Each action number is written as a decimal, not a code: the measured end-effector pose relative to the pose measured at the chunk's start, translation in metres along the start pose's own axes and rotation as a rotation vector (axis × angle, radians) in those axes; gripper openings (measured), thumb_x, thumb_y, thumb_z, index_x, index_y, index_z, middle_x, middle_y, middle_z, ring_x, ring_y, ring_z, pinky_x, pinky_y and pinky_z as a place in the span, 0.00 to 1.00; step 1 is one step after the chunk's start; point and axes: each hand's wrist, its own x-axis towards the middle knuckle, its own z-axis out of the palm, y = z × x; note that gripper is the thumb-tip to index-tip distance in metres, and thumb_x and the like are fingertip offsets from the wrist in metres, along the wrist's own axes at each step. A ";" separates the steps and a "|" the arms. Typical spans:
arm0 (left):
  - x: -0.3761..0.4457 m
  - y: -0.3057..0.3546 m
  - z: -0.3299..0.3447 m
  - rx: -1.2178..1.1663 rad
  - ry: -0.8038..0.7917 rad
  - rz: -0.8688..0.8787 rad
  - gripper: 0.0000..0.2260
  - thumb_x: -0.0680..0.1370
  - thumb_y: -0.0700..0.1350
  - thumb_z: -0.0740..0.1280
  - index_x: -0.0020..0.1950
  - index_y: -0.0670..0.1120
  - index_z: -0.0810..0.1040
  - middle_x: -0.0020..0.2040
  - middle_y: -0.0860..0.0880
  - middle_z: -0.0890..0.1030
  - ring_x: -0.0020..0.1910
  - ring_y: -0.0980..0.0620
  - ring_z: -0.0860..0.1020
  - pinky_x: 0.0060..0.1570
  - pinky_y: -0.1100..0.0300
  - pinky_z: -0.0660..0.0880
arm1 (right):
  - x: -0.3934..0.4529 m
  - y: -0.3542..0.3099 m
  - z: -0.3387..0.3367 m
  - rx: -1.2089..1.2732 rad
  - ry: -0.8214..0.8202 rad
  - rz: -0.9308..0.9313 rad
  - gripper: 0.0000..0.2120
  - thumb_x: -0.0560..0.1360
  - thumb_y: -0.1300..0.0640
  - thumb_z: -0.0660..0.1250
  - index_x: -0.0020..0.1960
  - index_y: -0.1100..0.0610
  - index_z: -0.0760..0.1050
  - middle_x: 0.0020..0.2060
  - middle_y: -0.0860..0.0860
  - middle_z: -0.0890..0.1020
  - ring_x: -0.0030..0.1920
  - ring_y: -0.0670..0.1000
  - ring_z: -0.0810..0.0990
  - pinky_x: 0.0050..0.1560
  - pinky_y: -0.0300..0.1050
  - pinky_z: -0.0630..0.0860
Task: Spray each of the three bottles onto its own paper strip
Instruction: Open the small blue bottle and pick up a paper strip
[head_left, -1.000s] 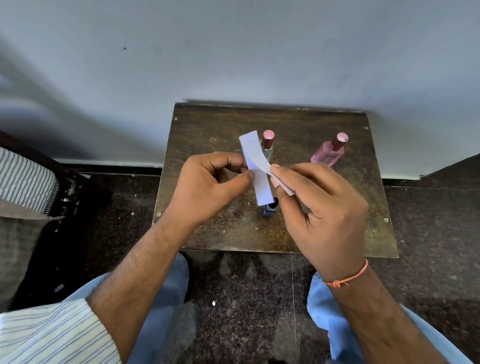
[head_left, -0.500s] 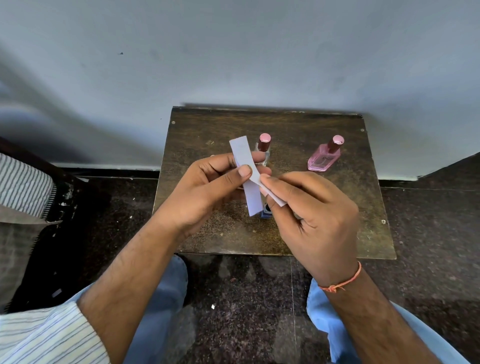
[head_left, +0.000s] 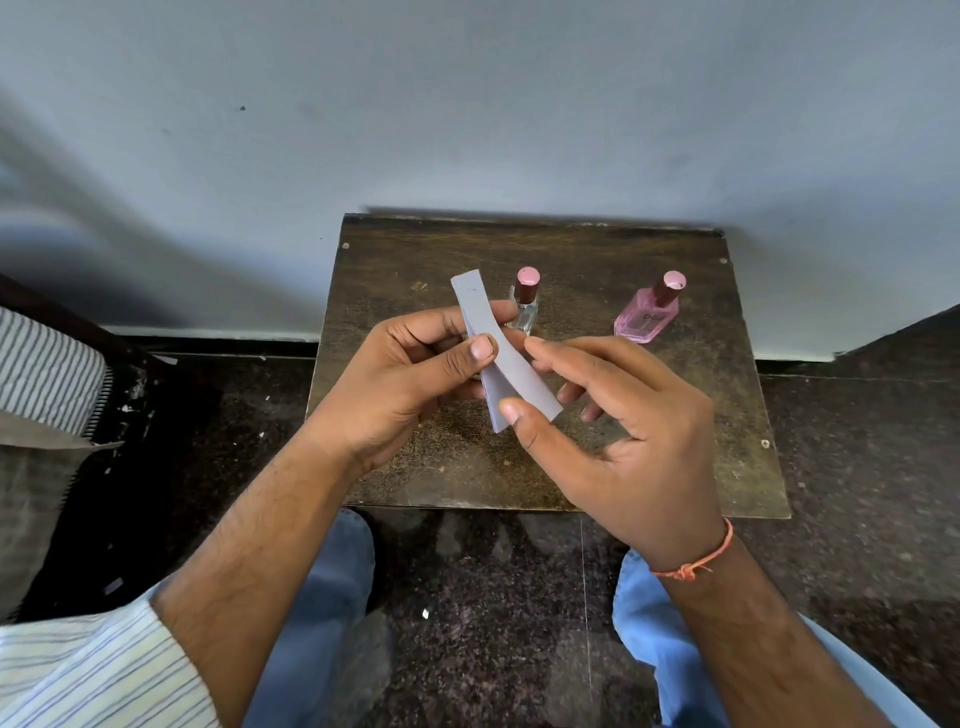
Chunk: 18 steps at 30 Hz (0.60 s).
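My left hand (head_left: 410, 379) pinches a small stack of white paper strips (head_left: 480, 317) between thumb and fingers, above the small brown table (head_left: 597, 467). My right hand (head_left: 613, 431) pinches the lower end of the front strip (head_left: 524, 382), fanning it away from the others. Behind the strips stands a clear bottle (head_left: 523, 306) with a pink cap. A pink bottle (head_left: 647, 317) with a pink cap stands further right. A third, blue bottle seen earlier is hidden behind my hands.
The table stands against a pale wall (head_left: 467, 104) on a dark speckled floor (head_left: 493, 597). My knees in blue trousers (head_left: 322, 597) are at the table's near edge. A dark chair with striped cloth (head_left: 47, 374) stands at the left.
My right thumb has slid down to the lower end of the strips and spread the front strip away from the stack. Both hands shifted slightly left, now covering the blue bottle.
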 end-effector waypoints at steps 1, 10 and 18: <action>0.000 0.000 0.000 0.003 -0.004 0.002 0.14 0.78 0.50 0.78 0.63 0.52 0.89 0.60 0.48 0.90 0.60 0.49 0.86 0.57 0.55 0.84 | 0.000 0.001 0.000 0.008 -0.002 0.002 0.19 0.78 0.52 0.81 0.66 0.58 0.86 0.55 0.50 0.88 0.49 0.43 0.84 0.49 0.33 0.78; 0.001 -0.003 -0.004 0.102 -0.012 0.064 0.19 0.76 0.56 0.80 0.64 0.51 0.89 0.63 0.46 0.89 0.64 0.46 0.86 0.63 0.48 0.83 | -0.001 0.006 -0.003 0.052 0.002 0.050 0.15 0.78 0.57 0.79 0.63 0.56 0.87 0.53 0.47 0.88 0.44 0.49 0.85 0.37 0.49 0.80; 0.002 -0.007 -0.007 0.183 -0.015 0.099 0.10 0.79 0.46 0.76 0.60 0.50 0.90 0.65 0.48 0.88 0.65 0.48 0.86 0.62 0.50 0.84 | 0.000 0.005 -0.003 -0.085 0.066 -0.075 0.08 0.80 0.60 0.78 0.59 0.60 0.89 0.52 0.52 0.89 0.47 0.44 0.84 0.51 0.34 0.77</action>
